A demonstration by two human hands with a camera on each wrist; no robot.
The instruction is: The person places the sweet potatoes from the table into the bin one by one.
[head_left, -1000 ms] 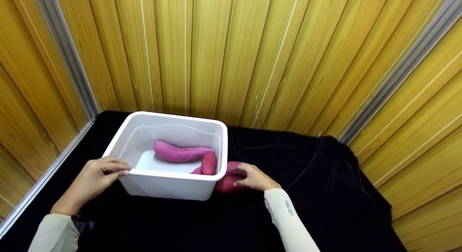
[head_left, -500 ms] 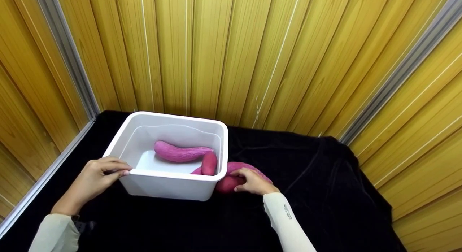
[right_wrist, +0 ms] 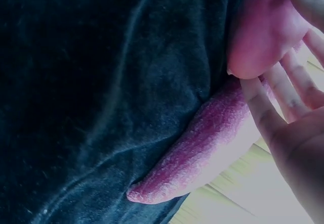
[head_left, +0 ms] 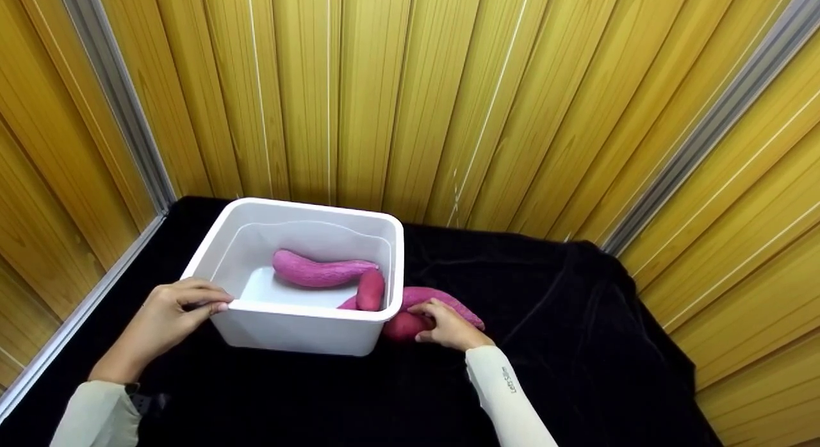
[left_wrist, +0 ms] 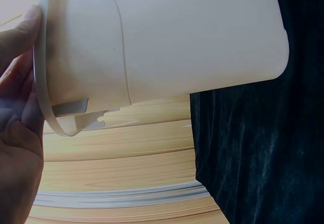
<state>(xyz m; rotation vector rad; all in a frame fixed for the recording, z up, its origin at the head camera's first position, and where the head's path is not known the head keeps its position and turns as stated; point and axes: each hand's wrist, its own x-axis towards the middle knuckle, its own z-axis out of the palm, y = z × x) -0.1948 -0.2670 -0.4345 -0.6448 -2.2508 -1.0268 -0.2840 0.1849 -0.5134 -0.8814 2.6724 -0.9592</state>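
Observation:
My left hand (head_left: 168, 316) pinches the near left rim of a white plastic bin (head_left: 295, 332) between thumb and fingers. Right of the bin, my right hand (head_left: 451, 326) has its thumb and fingers around a smooth red sweet potato (head_left: 402, 327), which lies on the cloth against the bin's corner. Just behind it is a long, curved pink vegetable (head_left: 460, 304) with a rough skin; the right wrist view shows its tapered tip. The right fingers (right_wrist: 263, 102) reach between the two. Part of the sweet potato is hidden by the hand.
Inside the bin lie another long pink vegetable (head_left: 314, 272), a small red one (head_left: 370, 292) and a partly hidden pink one (head_left: 349, 303). Black cloth (head_left: 544, 319) covers the table. Yellow wood-patterned walls (head_left: 384, 101) stand behind and at both sides.
My right hand has shifted slightly left and down, from the long pink vegetable onto the red sweet potato, uncovering more of the pink one. The left hand and bin stay put.

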